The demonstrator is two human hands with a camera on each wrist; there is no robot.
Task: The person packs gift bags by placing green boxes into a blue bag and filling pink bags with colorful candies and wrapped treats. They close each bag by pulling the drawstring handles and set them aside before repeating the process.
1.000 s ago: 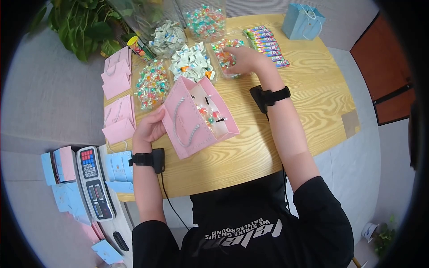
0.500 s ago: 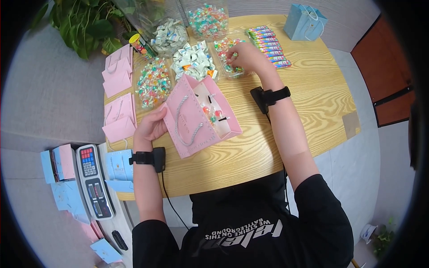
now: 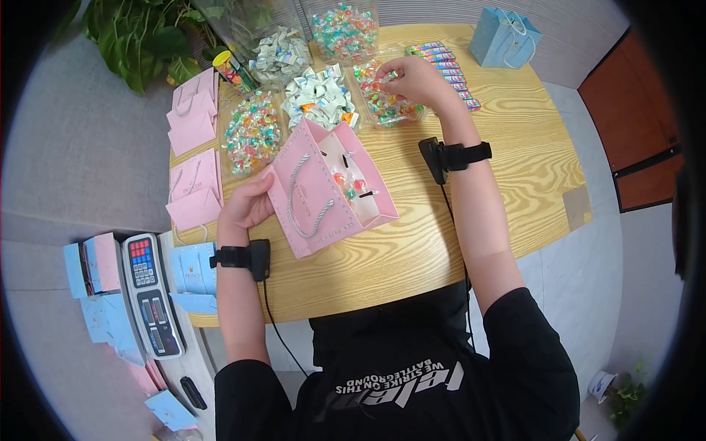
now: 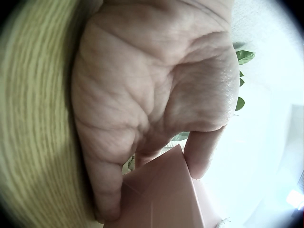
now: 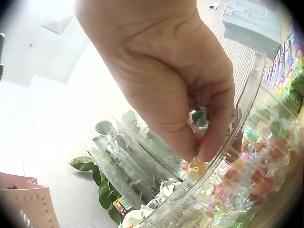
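A pink paper bag [image 3: 312, 198] with rope handles leans tilted on the table, its opening toward the right, wrapped candies [image 3: 351, 185] inside. The left hand [image 3: 250, 204] pinches the bag's left edge; in the left wrist view the thumb and fingers of the hand [image 4: 152, 95] lie on either side of the pink bag [image 4: 156, 194]. Over the clear tub of colourful candies [image 3: 393, 109] is the right hand [image 3: 419, 81], fingers curled. The right wrist view has the hand [image 5: 175, 80] pinching wrapped candies [image 5: 195, 167] at the tub's rim [image 5: 228, 147].
More tubs hold candies [image 3: 252, 136] and white packets [image 3: 320, 97]. Colourful packs [image 3: 448, 70] lie in a row, with a blue bag [image 3: 505, 38] behind. Pink bags [image 3: 193, 187], a blue bag [image 3: 195, 270] and a scale [image 3: 153, 294] are at the left.
The right hand has reached into the candy tub, curled its fingers round candies and lifted slightly. The left hand and pink bag have barely moved.
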